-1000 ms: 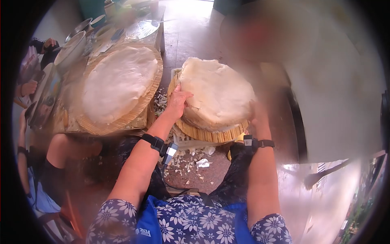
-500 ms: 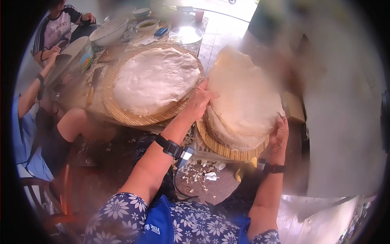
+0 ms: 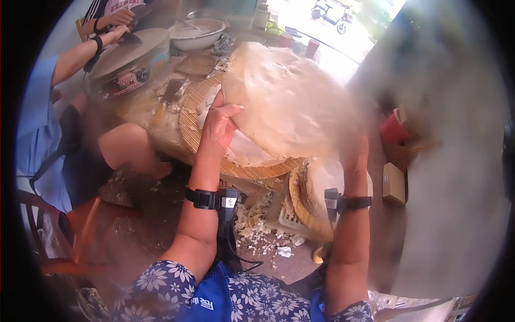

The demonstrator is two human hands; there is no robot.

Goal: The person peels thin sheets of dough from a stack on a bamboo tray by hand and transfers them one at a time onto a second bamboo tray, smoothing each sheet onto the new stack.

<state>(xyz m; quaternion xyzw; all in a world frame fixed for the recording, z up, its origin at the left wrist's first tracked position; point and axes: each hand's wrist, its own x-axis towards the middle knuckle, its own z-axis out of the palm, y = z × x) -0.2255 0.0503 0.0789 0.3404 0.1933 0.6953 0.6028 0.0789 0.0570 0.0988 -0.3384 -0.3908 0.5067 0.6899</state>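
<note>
A large, thin, pale round flatbread (image 3: 289, 102) is held up in the air between my two hands. My left hand (image 3: 219, 123) is closed on its left edge, thumb on top. My right hand (image 3: 354, 153) is at its right edge, with its fingers blurred by a smear on the view. Under the raised flatbread lies a round woven straw mat (image 3: 188, 121) with another pale sheet (image 3: 244, 149) on it, mostly covered. Lower right, a stack of flatbreads (image 3: 324, 180) rests on a second straw mat (image 3: 296, 201), partly behind my right forearm.
To the left, a co-worker's hand (image 3: 115, 35) holds a dark scraper over a large round drum-like griddle (image 3: 129, 48). Another person sits behind it. A white basin (image 3: 197, 35) and red cups (image 3: 312, 48) stand at the back. Crumbs litter the floor. A cardboard box (image 3: 394, 183) stands right.
The top flatbread has been lifted off the right-hand stack and carried left and up, over the left mat. Both my hands moved with it. The view has shifted too.
</note>
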